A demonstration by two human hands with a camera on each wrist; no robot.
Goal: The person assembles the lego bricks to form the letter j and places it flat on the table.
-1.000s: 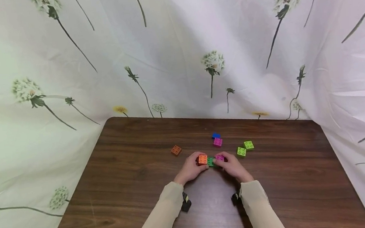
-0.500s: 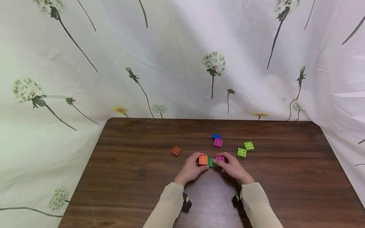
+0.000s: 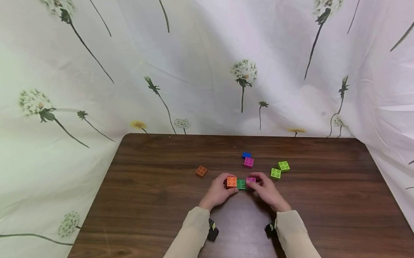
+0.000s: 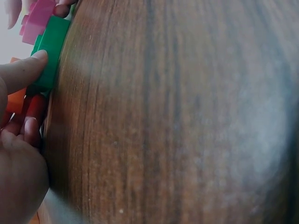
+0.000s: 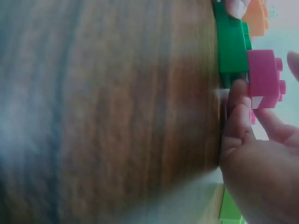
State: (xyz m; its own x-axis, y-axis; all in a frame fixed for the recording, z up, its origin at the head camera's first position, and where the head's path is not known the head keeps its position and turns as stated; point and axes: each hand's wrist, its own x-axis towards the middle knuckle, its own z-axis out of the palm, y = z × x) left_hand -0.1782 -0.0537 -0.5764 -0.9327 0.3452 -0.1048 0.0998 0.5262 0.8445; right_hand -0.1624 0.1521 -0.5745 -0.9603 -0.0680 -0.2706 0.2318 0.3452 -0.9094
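My left hand (image 3: pixel 216 192) holds the green toy building brick (image 3: pixel 241 184), its thumb pressed on the brick's near side in the left wrist view. An orange brick (image 3: pixel 232 182) sits at the green brick's left end, higher than it. Something red shows beneath the orange one, partly hidden by fingers. On the right end a magenta brick (image 5: pixel 261 74) overhangs the green one. Fingers of my right hand (image 3: pixel 268 192) curl round the magenta brick and reach under its overhang. In the right wrist view the thumb (image 5: pixel 293 64) stands slightly apart from its studs.
A brown brick (image 3: pixel 201 171) lies behind the left hand. Farther back, a blue brick (image 3: pixel 246 155) lies beside another magenta brick (image 3: pixel 249 162). Two lime bricks (image 3: pixel 275 173) lie to the right of the right hand. A flowered cloth (image 3: pixel 200 62) hangs behind the wooden table (image 3: pixel 142 194).
My right thumb has shifted a little to the right, uncovering more of the green brick. The left hand keeps its grip. The whole head view has shifted slightly.
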